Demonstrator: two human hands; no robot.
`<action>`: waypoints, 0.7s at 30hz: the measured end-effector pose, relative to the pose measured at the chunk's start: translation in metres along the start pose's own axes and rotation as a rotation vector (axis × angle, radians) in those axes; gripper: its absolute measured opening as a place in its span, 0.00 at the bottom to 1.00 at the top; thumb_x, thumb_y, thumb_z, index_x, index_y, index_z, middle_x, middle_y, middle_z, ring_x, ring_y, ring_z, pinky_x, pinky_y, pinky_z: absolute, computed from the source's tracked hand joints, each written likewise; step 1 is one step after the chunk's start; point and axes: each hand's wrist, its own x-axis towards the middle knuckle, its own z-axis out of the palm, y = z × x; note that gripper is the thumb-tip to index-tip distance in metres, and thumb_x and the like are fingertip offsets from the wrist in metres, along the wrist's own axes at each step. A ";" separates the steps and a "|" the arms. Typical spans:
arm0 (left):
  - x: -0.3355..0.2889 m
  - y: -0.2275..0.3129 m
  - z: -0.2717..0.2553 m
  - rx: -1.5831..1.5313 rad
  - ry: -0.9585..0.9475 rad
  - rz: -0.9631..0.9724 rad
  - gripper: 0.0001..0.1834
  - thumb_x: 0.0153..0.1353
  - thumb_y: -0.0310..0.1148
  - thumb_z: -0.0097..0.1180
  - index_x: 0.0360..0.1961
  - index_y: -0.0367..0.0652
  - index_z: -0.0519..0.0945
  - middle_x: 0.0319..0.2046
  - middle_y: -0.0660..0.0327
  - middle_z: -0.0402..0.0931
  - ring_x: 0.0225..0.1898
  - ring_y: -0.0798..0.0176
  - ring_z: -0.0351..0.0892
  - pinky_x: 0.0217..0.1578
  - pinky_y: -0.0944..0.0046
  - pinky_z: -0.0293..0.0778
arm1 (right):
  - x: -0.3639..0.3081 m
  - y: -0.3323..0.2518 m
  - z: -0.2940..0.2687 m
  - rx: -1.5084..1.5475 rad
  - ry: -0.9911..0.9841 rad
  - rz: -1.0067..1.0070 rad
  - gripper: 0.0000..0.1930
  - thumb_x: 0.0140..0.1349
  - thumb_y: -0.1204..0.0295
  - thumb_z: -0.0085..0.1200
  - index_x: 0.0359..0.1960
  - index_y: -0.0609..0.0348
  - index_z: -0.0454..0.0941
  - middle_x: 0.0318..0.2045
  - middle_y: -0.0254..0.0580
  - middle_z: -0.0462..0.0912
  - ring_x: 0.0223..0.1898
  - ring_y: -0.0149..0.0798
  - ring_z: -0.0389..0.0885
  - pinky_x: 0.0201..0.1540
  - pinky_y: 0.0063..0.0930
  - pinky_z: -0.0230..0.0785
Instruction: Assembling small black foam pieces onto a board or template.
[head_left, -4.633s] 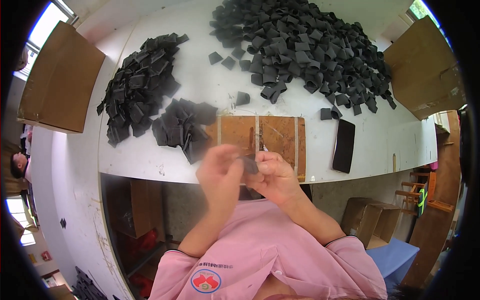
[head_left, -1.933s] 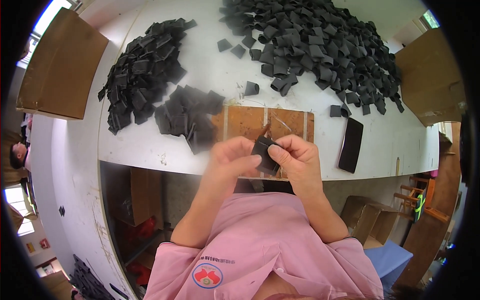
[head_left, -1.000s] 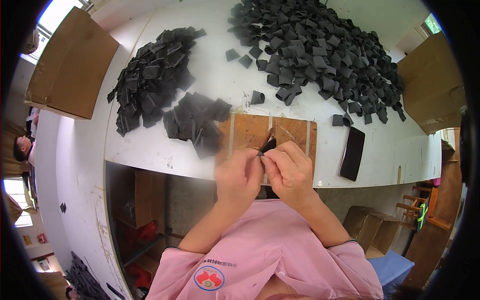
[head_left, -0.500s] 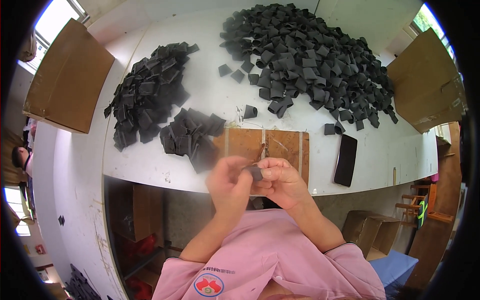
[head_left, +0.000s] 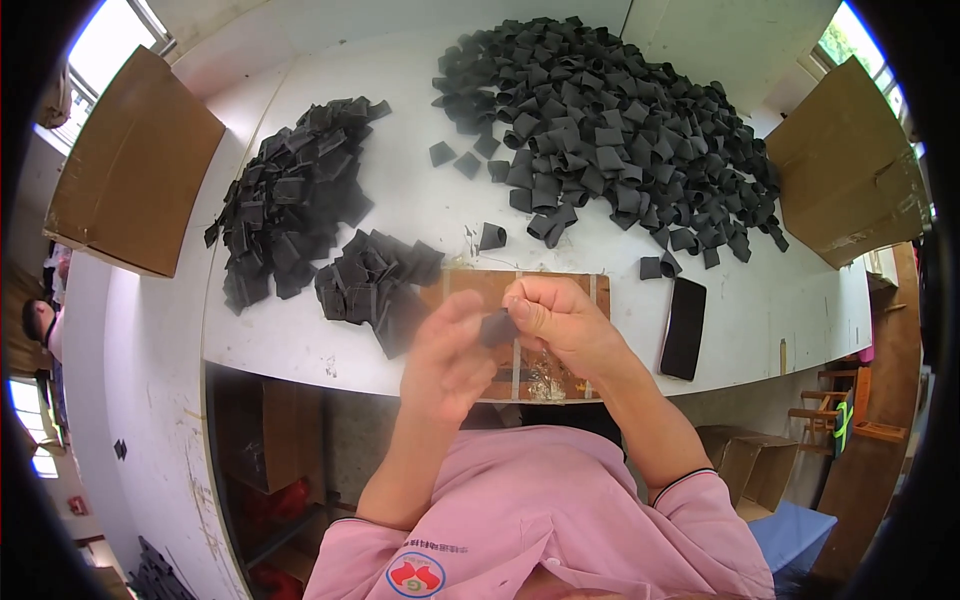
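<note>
My right hand [head_left: 560,318] pinches a small dark grey fabric sleeve [head_left: 496,328] between thumb and fingers, above a brown wooden board [head_left: 590,375] at the table's front edge. My left hand [head_left: 448,355] is close against the piece's left side, but motion smears its fingers, so its grip is unclear. Just left of the board lies a small heap of flat dark grey pieces [head_left: 370,275]. Behind it spreads a larger heap of similar flat pieces [head_left: 300,190]. Open tube-shaped sleeves [head_left: 610,140] form a big pile at the far right, with one loose sleeve [head_left: 492,236] behind the board.
A black phone [head_left: 682,330] lies right of the board on the white table [head_left: 420,200]. Cardboard boxes stand at the left [head_left: 140,165] and right [head_left: 850,165]. Below the table's right side is an open carton [head_left: 750,465]. Another person [head_left: 40,320] shows at the far left.
My right hand has risen slightly with the sleeve, its fingers curling more. My left hand has shifted a little left and its fingers have loosened from their earlier pinch. The view has tilted slightly.
</note>
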 end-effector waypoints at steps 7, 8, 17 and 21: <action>0.011 0.000 0.036 1.482 0.028 0.879 0.20 0.52 0.22 0.52 0.48 0.31 0.68 0.32 0.56 0.73 0.37 0.66 0.69 0.38 0.71 0.65 | -0.012 -0.003 0.011 -0.754 0.470 -0.389 0.11 0.53 0.67 0.55 0.30 0.64 0.72 0.23 0.36 0.71 0.25 0.31 0.70 0.28 0.22 0.63; 0.014 0.004 0.035 1.483 0.027 0.873 0.20 0.52 0.22 0.52 0.48 0.31 0.68 0.32 0.56 0.73 0.37 0.66 0.69 0.38 0.71 0.65 | -0.018 -0.007 0.015 -0.857 0.490 -0.528 0.13 0.50 0.67 0.56 0.31 0.64 0.72 0.26 0.39 0.71 0.27 0.35 0.71 0.29 0.25 0.64; 0.008 -0.013 0.041 0.639 0.157 0.722 0.05 0.59 0.26 0.47 0.30 0.35 0.71 0.30 0.58 0.71 0.35 0.64 0.69 0.40 0.68 0.66 | -0.010 -0.012 0.036 -1.302 0.515 -0.872 0.13 0.40 0.73 0.61 0.27 0.63 0.72 0.24 0.39 0.70 0.26 0.38 0.70 0.24 0.26 0.65; 0.005 -0.018 0.041 0.544 0.213 0.685 0.07 0.62 0.29 0.44 0.31 0.36 0.70 0.30 0.58 0.71 0.33 0.67 0.69 0.38 0.69 0.66 | -0.006 -0.015 0.034 -1.422 0.521 -0.918 0.09 0.39 0.77 0.59 0.24 0.63 0.72 0.23 0.38 0.70 0.24 0.37 0.69 0.22 0.25 0.64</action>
